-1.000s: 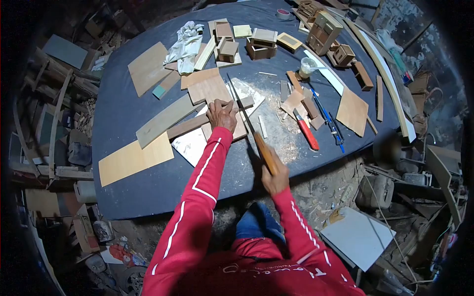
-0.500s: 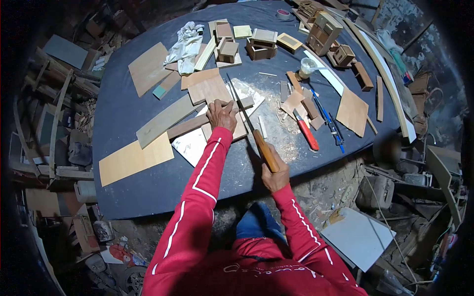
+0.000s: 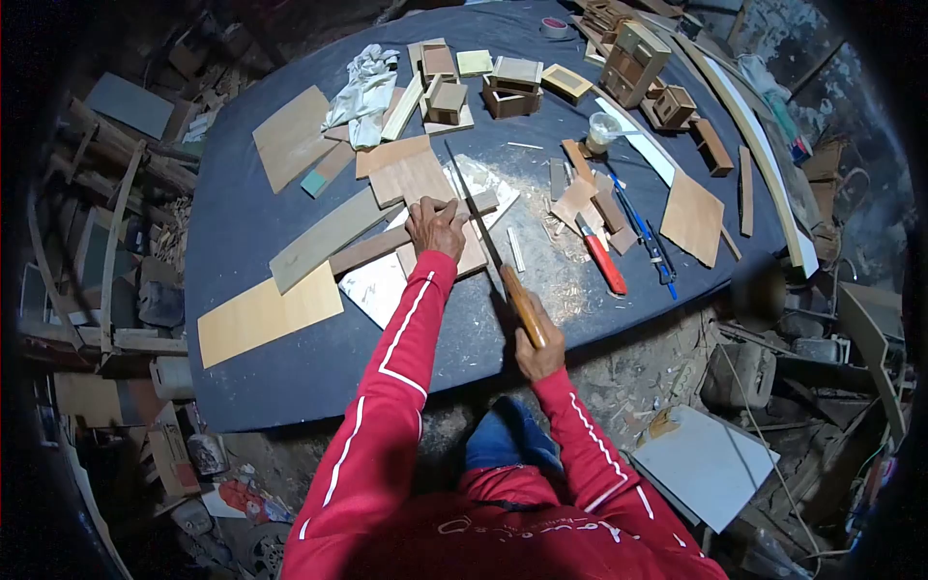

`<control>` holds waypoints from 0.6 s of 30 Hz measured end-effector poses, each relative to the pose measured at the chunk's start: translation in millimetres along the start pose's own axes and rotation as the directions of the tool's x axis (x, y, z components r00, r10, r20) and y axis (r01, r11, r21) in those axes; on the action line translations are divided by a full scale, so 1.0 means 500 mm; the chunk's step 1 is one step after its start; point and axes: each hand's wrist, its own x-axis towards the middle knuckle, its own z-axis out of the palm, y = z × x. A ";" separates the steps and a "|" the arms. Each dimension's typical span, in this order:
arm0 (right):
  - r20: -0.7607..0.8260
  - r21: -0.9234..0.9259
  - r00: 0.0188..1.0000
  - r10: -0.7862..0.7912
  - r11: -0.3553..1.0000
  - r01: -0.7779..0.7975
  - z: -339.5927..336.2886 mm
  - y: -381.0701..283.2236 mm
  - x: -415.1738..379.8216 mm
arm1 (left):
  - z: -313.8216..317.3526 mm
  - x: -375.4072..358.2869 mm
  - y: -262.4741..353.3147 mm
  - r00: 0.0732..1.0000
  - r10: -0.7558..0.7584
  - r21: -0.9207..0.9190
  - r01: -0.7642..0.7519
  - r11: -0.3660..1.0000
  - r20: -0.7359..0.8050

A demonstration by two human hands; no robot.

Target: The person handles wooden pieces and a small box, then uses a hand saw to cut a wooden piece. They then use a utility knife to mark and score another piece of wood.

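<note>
My right hand [image 3: 543, 350] is wrapped round the wooden handle of a handsaw [image 3: 523, 307]. Its long narrow blade points away from me and crosses a brown wooden strip [image 3: 370, 249] near that strip's right end. Just left of the blade, my left hand [image 3: 437, 228] grips the strip from above, fingers bent over it. Under and around the strip lie a square of thin plywood [image 3: 401, 180] and a white board [image 3: 365, 294]. A greyish plank [image 3: 324, 239] rests beside the strip, partly over a pale yellow panel [image 3: 266, 319].
To the right lie a red-handled cutter [image 3: 603, 261], a blue tool [image 3: 638, 224], wood offcuts and sawdust. Small wooden boxes [image 3: 512, 92], a cup [image 3: 603, 130] and a crumpled cloth [image 3: 365, 97] sit farther back. Scrap clutters the floor around the dark-covered table [image 3: 242, 213].
My right hand has drawn the handsaw slightly back toward my body. My left hand keeps its place on the strip. The whole view has shifted a little.
</note>
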 end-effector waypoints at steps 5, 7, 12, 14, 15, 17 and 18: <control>0.087 -0.140 0.993 0.080 0.988 -0.067 -0.136 -0.057 -0.181 | 0.003 -0.002 0.003 0.999 -0.038 0.016 0.038 0.999 0.017; 0.076 -0.142 0.996 0.048 0.989 -0.037 -0.148 -0.098 -0.166 | 0.000 0.000 0.000 0.999 -0.042 0.017 0.042 0.999 0.017; 0.008 -0.068 1.000 -0.019 0.997 0.020 -0.038 -0.061 0.005 | 0.000 -0.002 0.002 0.999 -0.035 0.028 0.033 0.999 0.038; 0.033 -0.022 0.999 0.017 1.000 -0.016 -0.026 -0.064 0.029 | -0.002 -0.002 0.001 0.998 -0.039 0.031 0.037 0.999 0.043; 0.059 -0.038 0.998 0.039 0.999 -0.037 -0.040 -0.073 0.024 | 0.001 -0.002 0.003 0.998 -0.052 0.022 0.051 0.998 0.040; 0.121 -0.065 0.979 0.164 0.985 -0.157 -0.092 -0.075 -0.063 | 0.004 -0.002 0.003 0.998 -0.049 0.019 0.048 0.999 0.032; 0.123 -0.062 0.977 0.177 0.983 -0.170 -0.126 -0.108 -0.097 | 0.004 -0.002 0.000 0.999 -0.041 0.023 0.040 0.999 0.027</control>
